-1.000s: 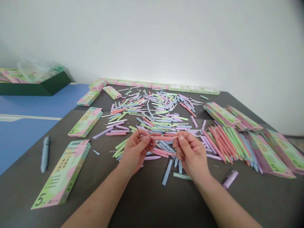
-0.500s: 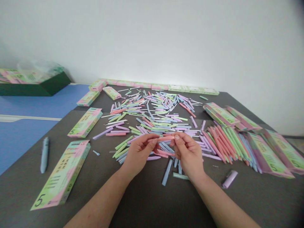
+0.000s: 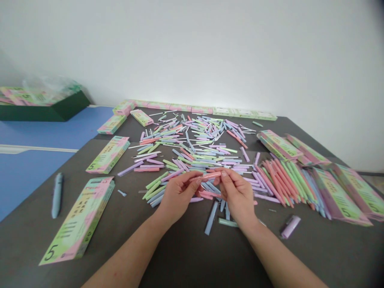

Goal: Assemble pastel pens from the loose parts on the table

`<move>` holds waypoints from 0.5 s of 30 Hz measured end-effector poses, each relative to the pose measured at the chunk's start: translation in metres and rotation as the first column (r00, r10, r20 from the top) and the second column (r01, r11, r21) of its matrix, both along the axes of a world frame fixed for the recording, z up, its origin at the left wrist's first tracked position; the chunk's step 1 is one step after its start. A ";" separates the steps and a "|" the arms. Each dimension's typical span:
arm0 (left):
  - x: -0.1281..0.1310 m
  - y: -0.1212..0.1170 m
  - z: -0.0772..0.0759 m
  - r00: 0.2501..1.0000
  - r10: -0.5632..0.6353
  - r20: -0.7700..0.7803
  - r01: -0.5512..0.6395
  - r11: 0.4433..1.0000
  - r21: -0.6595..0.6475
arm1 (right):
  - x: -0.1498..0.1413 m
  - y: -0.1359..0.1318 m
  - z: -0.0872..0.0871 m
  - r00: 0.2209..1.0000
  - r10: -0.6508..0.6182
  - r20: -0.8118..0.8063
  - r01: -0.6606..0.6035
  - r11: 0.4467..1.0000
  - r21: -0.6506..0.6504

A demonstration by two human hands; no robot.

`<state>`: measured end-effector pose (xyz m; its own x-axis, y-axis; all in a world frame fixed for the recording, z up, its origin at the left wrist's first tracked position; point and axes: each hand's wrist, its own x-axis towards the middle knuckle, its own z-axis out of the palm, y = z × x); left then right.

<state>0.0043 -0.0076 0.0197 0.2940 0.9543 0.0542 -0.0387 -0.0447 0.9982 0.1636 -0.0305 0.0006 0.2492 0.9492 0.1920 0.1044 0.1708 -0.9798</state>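
A coral-pink pen barrel (image 3: 209, 176) is held between both hands above a pile of loose pen parts, its right end a little higher than its left. My left hand (image 3: 180, 195) pinches the left part of it between thumb and fingers. At the other end, my right hand (image 3: 237, 194) is closed with thumb and index finger on the tip. The curled fingers hide both ends of the barrel. Under the hands lie pink pen parts (image 3: 210, 195), blue caps (image 3: 211, 218) and a pale green cap (image 3: 228, 222).
Pastel pen parts and white refills (image 3: 207, 128) spread across the dark table (image 3: 186, 256). Sorted coral pens (image 3: 277, 180) and green pens (image 3: 295, 180) lie right, near printed boxes (image 3: 342, 196). More boxes (image 3: 79, 220) line the left. A blue pen (image 3: 57, 196) and a purple cap (image 3: 290, 227) lie apart.
My hands have come closer together, the right fingers sliding over the barrel's right end. The pink barrel now tilts up to the right; earlier it was nearly level. The surrounding boxes and piles look unchanged.
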 end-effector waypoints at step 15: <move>0.001 0.002 -0.011 0.961 -0.185 -0.204 0.178 0.983 -0.052 | 0.001 0.001 0.001 0.999 0.026 -0.033 -0.029 0.996 -0.081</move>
